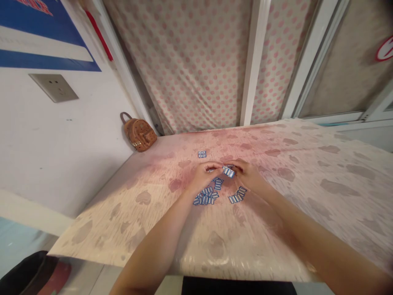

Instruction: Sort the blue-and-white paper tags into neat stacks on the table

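Note:
Over the middle of the table my left hand (206,173) and my right hand (245,172) come together, fingers pinched. Between them is a small row of white pieces with blue edges (229,171); both hands appear to grip it, though the fingertips are partly hidden. Beneath my left hand lies a loose pile of similar blue-and-white pieces (206,197), with a few more (218,183) just above it. By my right wrist a bent row of them (237,196) rests on the cloth. Farther back sits a neat small block of blue-and-white pieces (202,154).
A patterned tablecloth (147,221) covers the table. At its back left corner a small brown backpack (140,134) leans near the white wall, below a wall socket (54,87). A dotted curtain (196,65) hangs behind. A dark bin-like container (37,274) stands on the floor, lower left.

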The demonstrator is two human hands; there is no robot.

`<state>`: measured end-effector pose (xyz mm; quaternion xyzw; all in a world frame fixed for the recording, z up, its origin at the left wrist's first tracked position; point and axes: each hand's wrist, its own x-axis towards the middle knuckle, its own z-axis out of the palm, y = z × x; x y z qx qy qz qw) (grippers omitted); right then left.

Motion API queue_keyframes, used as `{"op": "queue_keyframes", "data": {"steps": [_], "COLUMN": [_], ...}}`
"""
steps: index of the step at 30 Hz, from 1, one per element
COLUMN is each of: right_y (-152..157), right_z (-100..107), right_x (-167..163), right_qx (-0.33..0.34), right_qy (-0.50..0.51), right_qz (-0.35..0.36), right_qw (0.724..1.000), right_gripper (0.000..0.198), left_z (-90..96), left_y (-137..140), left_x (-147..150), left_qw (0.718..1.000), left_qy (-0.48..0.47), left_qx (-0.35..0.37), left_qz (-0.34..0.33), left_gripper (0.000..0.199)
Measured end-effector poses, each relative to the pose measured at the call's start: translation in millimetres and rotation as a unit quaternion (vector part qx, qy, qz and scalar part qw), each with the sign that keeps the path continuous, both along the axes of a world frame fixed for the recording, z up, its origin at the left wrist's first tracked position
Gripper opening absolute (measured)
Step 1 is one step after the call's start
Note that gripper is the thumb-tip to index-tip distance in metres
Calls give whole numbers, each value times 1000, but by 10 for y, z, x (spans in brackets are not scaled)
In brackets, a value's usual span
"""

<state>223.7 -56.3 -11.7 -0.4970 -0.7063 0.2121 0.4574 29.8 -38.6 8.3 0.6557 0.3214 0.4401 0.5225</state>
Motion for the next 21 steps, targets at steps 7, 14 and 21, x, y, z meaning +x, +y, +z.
{"op": "queue_keyframes", "data": {"steps": [7, 14, 21], "right_y": [-1, -34, -83], "right_z": [-39, 79, 145], "right_x": [-26, -67, -89], "right_qx": [-40, -7, -20], "right_qy": [55, 127, 100], "right_qz": [56, 45, 36], "right_qw": [996, 991, 994], "right_gripper": [28, 11, 13], "left_z": [-31, -33, 13], "left_y": [1, 11, -39], "left_x": [10, 16, 44], "left_qw": [999, 996, 992], "left_qy": [39, 27, 29], "left_qx": [18, 23, 43], "left_qz": [-16, 78, 117], "left_gripper": [23, 22, 18]}}
